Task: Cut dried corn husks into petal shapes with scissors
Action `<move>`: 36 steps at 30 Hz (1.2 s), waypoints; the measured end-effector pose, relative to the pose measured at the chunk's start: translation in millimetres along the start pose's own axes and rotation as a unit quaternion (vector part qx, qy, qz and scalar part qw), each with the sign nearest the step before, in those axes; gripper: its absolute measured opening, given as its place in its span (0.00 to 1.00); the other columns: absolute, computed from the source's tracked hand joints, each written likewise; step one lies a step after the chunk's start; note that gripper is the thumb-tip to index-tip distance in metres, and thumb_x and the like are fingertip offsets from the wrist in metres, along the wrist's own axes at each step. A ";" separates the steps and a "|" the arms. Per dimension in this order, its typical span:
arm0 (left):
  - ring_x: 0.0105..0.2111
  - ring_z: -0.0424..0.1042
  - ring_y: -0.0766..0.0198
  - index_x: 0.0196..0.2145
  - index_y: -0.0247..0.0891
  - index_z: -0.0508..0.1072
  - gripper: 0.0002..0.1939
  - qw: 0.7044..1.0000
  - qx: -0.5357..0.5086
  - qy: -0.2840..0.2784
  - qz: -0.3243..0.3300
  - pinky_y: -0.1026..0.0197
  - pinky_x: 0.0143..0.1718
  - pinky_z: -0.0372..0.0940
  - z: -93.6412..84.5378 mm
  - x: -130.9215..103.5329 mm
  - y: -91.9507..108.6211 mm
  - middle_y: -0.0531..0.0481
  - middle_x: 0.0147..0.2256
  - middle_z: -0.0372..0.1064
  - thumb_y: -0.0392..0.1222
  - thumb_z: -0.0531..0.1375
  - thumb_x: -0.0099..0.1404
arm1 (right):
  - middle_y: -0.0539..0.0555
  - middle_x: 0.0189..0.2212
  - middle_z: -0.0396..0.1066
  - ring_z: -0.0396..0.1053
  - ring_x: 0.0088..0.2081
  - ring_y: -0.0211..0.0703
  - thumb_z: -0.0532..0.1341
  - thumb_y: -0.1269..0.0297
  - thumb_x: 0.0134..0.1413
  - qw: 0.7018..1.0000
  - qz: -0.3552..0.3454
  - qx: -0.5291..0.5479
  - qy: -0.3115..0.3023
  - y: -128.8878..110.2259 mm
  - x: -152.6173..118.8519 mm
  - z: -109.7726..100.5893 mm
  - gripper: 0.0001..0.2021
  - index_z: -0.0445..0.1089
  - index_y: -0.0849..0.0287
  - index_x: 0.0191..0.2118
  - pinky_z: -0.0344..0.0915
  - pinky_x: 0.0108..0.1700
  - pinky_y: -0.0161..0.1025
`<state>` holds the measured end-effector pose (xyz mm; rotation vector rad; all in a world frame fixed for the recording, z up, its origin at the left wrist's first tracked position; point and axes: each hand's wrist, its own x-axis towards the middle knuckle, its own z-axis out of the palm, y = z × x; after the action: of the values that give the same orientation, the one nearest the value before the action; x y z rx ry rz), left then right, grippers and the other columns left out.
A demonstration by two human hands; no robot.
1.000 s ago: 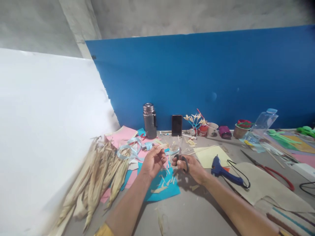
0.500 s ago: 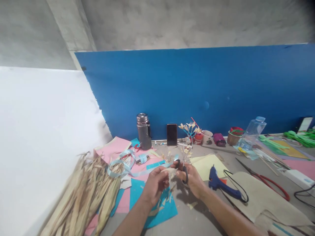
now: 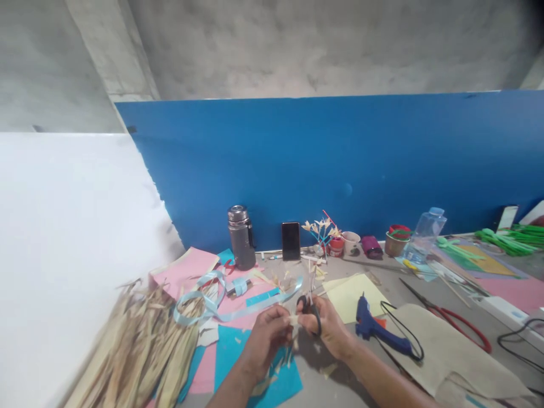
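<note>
Two bare hands, the left hand (image 3: pixel 266 340) and the right hand (image 3: pixel 331 331), are held close together. A small piece of pale husk (image 3: pixel 293 321) is pinched between the left hand's thumb and fingers, its other end met by the right hand's thumb. Black-handled scissors (image 3: pixel 316 321) are gripped in the right hand, blades pointed away from the wearer; whether the blades are parted cannot be told. Beneath the left hand, cut scraps (image 3: pixel 260 389) are scattered over a turquoise sheet (image 3: pixel 229 351). Left of that hand, dried corn husks (image 3: pixel 144 340) are piled. Right of the right hand, a blue hot glue gun (image 3: pixel 378 330) is laid, with red-handled shears (image 3: pixel 437 310) farther out. Beyond both hands, a vacuum flask (image 3: pixel 243 243) and a smartphone (image 3: pixel 291 242) are stood upright.
</note>
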<state>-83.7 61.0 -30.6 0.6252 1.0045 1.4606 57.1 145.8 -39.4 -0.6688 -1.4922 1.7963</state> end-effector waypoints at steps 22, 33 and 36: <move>0.19 0.58 0.72 0.21 0.35 0.68 0.16 0.997 0.046 0.062 0.030 0.68 0.22 0.52 -3.5 5.0 0.1 0.57 0.18 0.58 0.43 0.72 0.49 | 0.50 0.28 0.70 0.63 0.26 0.35 0.69 0.60 0.42 0.998 -0.008 -0.052 -0.041 -6.3 1.2 -5.5 0.14 0.71 0.61 0.37 0.60 0.27 0.32; 0.19 0.63 0.74 0.27 0.34 0.70 0.11 0.997 -0.075 0.019 -0.022 0.71 0.23 0.59 -2.0 6.3 -0.9 0.54 0.23 0.68 0.38 0.70 0.51 | 0.49 0.27 0.70 0.63 0.26 0.36 0.69 0.58 0.43 0.994 -0.018 -0.111 0.005 -9.7 -1.1 -6.5 0.15 0.69 0.60 0.35 0.61 0.27 0.33; 0.19 0.64 0.74 0.28 0.34 0.72 0.09 0.998 -0.063 0.016 -0.002 0.70 0.22 0.58 -2.0 5.8 -0.9 0.53 0.24 0.68 0.37 0.69 0.53 | 0.48 0.26 0.68 0.62 0.25 0.35 0.69 0.58 0.41 0.996 -0.015 -0.088 0.012 -10.3 -1.4 -7.5 0.15 0.69 0.60 0.34 0.59 0.27 0.33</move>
<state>-85.8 66.1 -33.3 0.5096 0.9293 1.5214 65.5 150.3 -30.9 -0.7470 -1.6483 1.6415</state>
